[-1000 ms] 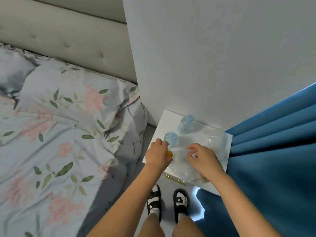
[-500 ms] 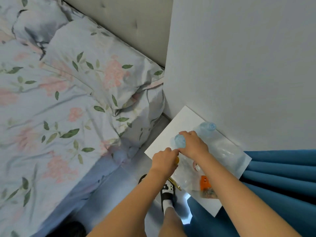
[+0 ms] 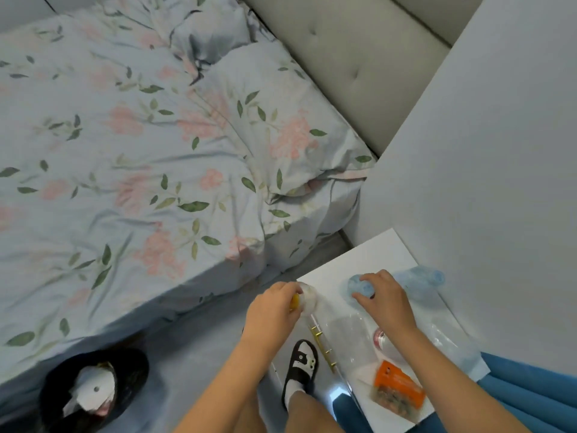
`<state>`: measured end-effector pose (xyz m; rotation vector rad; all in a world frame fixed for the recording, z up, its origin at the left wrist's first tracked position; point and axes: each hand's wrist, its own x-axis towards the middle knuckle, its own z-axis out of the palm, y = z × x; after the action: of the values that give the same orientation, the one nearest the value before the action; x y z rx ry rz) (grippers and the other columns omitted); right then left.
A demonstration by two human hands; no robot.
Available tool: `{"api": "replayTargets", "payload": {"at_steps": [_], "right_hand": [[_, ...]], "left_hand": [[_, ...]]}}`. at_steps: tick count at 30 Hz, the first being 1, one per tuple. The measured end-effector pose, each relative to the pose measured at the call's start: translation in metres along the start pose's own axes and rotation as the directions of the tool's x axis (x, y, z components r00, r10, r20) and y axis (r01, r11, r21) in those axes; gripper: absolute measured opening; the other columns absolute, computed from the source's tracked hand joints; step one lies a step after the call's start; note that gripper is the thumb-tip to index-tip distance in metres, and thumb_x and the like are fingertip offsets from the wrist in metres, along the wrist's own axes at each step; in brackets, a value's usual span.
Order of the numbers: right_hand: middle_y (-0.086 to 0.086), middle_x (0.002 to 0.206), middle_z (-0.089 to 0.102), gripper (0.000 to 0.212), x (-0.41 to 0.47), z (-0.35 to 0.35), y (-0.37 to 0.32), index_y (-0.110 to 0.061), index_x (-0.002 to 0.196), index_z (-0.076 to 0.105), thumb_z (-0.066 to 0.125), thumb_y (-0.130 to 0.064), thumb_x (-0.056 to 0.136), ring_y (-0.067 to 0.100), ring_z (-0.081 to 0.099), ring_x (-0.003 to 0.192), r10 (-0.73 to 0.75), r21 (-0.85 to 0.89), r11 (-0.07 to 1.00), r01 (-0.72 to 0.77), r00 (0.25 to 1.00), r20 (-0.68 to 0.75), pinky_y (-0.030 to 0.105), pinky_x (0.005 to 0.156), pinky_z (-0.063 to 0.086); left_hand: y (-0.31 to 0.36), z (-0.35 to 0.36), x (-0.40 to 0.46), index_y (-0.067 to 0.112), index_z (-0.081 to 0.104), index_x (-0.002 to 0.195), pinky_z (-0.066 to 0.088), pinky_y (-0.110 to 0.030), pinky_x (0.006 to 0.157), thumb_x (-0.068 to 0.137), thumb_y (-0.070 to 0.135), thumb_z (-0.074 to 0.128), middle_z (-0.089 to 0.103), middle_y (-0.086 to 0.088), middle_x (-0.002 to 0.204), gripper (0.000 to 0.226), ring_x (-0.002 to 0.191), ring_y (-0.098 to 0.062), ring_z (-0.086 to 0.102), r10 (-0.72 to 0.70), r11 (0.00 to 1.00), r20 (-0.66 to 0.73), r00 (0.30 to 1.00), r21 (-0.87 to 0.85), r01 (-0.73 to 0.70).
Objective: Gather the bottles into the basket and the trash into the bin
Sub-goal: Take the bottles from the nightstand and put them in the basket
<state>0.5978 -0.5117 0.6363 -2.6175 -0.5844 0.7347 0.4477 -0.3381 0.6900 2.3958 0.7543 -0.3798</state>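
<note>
Fingers (image 3: 363,295) of the right hand (image 3: 385,300) curl round a pale blue bottle cap (image 3: 359,287) on the white table (image 3: 352,260). Left hand (image 3: 271,310) fingers grip a clear bottle with a yellow cap (image 3: 301,301) at the table's 9 o'clock edge. Nearest, at 5 o'clock: orange snack packet (image 3: 398,389) on the table. A second blue bottle (image 3: 421,278) lies just beyond the right hand at 1 o'clock. Black bin (image 3: 93,389) with crumpled paper on the floor at 8 o'clock. Floral bed (image 3: 140,151) farther off, 10 to 12 o'clock. Blue curtain (image 3: 530,385) at 4 o'clock.
</note>
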Motion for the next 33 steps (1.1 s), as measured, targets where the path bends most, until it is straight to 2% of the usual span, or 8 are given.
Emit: {"api": "replayTargets", "payload": {"at_steps": [4, 8, 13, 18, 20, 23, 27, 33], "right_hand": [[-0.001, 0.098, 0.058, 0.032, -0.019, -0.003, -0.038, -0.017, 0.103, 0.065, 0.074, -0.034, 0.078, 0.01, 0.053, 0.081, -0.104, -0.006, 0.995, 0.104, 0.994, 0.023, 0.018, 0.073, 0.042], [-0.006, 0.084, 0.06, 0.021, -0.045, -0.002, -0.094, -0.025, 0.085, 0.062, 0.077, -0.033, 0.073, 0.009, 0.056, 0.073, -0.214, 0.021, 0.977, 0.213, 0.975, 0.055, 0.014, 0.065, 0.04], [-0.009, 0.076, 0.06, 0.022, -0.098, 0.022, -0.179, -0.027, 0.075, 0.064, 0.083, -0.027, 0.065, 0.006, 0.057, 0.07, -0.359, 0.036, 0.933, 0.357, 0.927, 0.114, 0.013, 0.059, 0.039], [-0.012, 0.075, 0.058, 0.028, -0.154, 0.082, -0.257, -0.032, 0.074, 0.062, 0.086, -0.028, 0.061, 0.003, 0.056, 0.07, -0.527, -0.003, 0.84, 0.542, 0.818, 0.232, 0.012, 0.061, 0.037], [-0.012, 0.075, 0.059, 0.032, -0.178, 0.113, -0.288, -0.032, 0.074, 0.061, 0.088, -0.024, 0.059, 0.003, 0.056, 0.069, -0.578, 0.003, 0.802, 0.598, 0.774, 0.258, 0.011, 0.062, 0.036], [-0.011, 0.075, 0.06, 0.037, -0.219, 0.162, -0.328, -0.03, 0.076, 0.06, 0.09, -0.019, 0.057, 0.006, 0.056, 0.068, -0.648, -0.009, 0.731, 0.683, 0.697, 0.309, 0.01, 0.06, 0.038], [-0.007, 0.079, 0.062, 0.035, -0.271, 0.222, -0.377, -0.024, 0.078, 0.066, 0.09, -0.012, 0.055, 0.006, 0.057, 0.067, -0.704, 0.01, 0.655, 0.756, 0.605, 0.373, -0.002, 0.069, 0.036], [-0.015, 0.086, 0.057, 0.029, -0.344, 0.297, -0.461, -0.027, 0.082, 0.063, 0.083, -0.015, 0.066, 0.007, 0.057, 0.079, -0.76, 0.065, 0.477, 0.876, 0.375, 0.531, 0.012, 0.066, 0.039]], "left_hand": [[-0.032, -0.018, -0.038, 0.026, 0.056, 0.116, 0.048, -0.031, 0.078, 0.089, 0.032, 0.055, 0.058, 0.007, 0.114, 0.027, 0.097, -0.019, 0.06, -0.114, 0.991, -0.104, 0.988, -0.084, 0.106], [-0.072, -0.03, -0.094, 0.029, 0.055, 0.112, 0.042, -0.023, 0.069, 0.089, 0.033, 0.054, 0.058, 0.01, 0.107, 0.023, 0.091, -0.015, 0.059, -0.225, 0.967, -0.209, 0.952, -0.165, 0.193], [-0.131, -0.036, -0.186, 0.031, 0.057, 0.115, 0.033, -0.015, 0.071, 0.086, 0.033, 0.061, 0.057, 0.015, 0.112, 0.029, 0.102, -0.008, 0.058, -0.418, 0.875, -0.273, 0.866, -0.378, 0.303], [-0.213, -0.037, -0.286, 0.036, 0.057, 0.11, 0.036, -0.01, 0.077, 0.082, 0.037, 0.065, 0.056, 0.021, 0.105, 0.029, 0.102, -0.003, 0.055, -0.658, 0.701, -0.273, 0.702, -0.564, 0.438], [-0.247, -0.038, -0.326, 0.037, 0.059, 0.106, 0.041, -0.014, 0.08, 0.079, 0.037, 0.066, 0.059, 0.02, 0.103, 0.028, 0.1, -0.005, 0.057, -0.732, 0.626, -0.257, 0.631, -0.62, 0.473], [-0.293, -0.036, -0.386, 0.035, 0.06, 0.101, 0.049, -0.025, 0.082, 0.076, 0.037, 0.066, 0.062, 0.015, 0.1, 0.026, 0.097, -0.01, 0.06, -0.806, 0.544, -0.257, 0.534, -0.678, 0.495], [-0.339, -0.039, -0.453, 0.034, 0.059, 0.104, 0.046, -0.021, 0.077, 0.082, 0.038, 0.065, 0.06, 0.013, 0.103, 0.023, 0.094, -0.011, 0.059, -0.86, 0.488, -0.284, 0.424, -0.702, 0.519], [-0.396, -0.043, -0.528, 0.03, 0.058, 0.106, 0.048, -0.023, 0.076, 0.085, 0.036, 0.063, 0.061, 0.009, 0.106, 0.022, 0.093, -0.013, 0.06, -0.919, 0.394, -0.312, 0.241, -0.748, 0.534]]}}
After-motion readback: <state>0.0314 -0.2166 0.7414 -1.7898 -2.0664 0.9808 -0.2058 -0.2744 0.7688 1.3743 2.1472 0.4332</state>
